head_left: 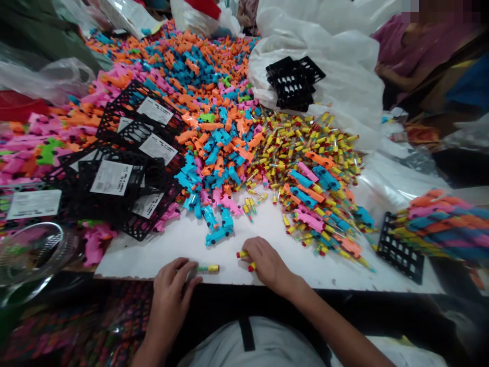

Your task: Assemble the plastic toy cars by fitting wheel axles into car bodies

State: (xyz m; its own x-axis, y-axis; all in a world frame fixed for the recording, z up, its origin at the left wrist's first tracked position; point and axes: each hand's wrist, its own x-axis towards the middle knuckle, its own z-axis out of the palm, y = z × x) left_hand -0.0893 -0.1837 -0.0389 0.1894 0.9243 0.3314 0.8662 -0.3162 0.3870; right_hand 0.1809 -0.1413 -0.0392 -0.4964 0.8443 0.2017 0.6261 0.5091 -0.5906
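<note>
My left hand (172, 285) rests on the near edge of the white table (214, 255), fingers curled on a small yellow-tipped dart (208, 268) that sticks out to the right. My right hand (265, 262) lies palm down beside it, fingers closed over small yellow and red darts (242, 253) that show at its fingertips. Just beyond the hands lies a blue toy gun (218, 234), at the foot of a big heap of blue, orange and pink toy guns (214, 127). To the right spreads a pile of yellow darts (305, 148).
Black plastic trays with white labels (126, 168) are stacked at left. Another black tray (399, 252) stands at right beside filled, coloured packs (443, 224). White plastic bags (336, 56) hold black trays (292, 81) at the back. A person in purple (412, 46) sits far right. A clear bowl (30, 255) lies near left.
</note>
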